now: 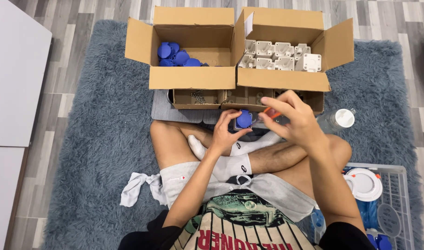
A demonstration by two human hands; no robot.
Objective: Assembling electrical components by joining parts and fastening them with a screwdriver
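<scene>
A small part with a round blue cap [244,119] is gripped in the left hand [225,134], fingers curled shut around its grey body, above the crossed legs of a person seated on a shaggy grey rug [100,134]. The right hand [293,121] is closed on a tool with an orange handle [271,112], most of which is hidden behind the fingers; its tip cannot be made out. Both hands are held close together, just in front of two low trays [207,98] whose contents are largely hidden by the boxes above and hard to tell. Behind them, two open cardboard boxes are seen side by side: blue caps [175,54] are heaped in the left box [192,76], white housings [281,56] are packed in the right box [283,79]. A clear bottle with a white cap [336,120] is partly hidden behind the right hand. A wire basket [397,199] is cut off at the lower right edge, with a white disc [364,184] inside.
</scene>
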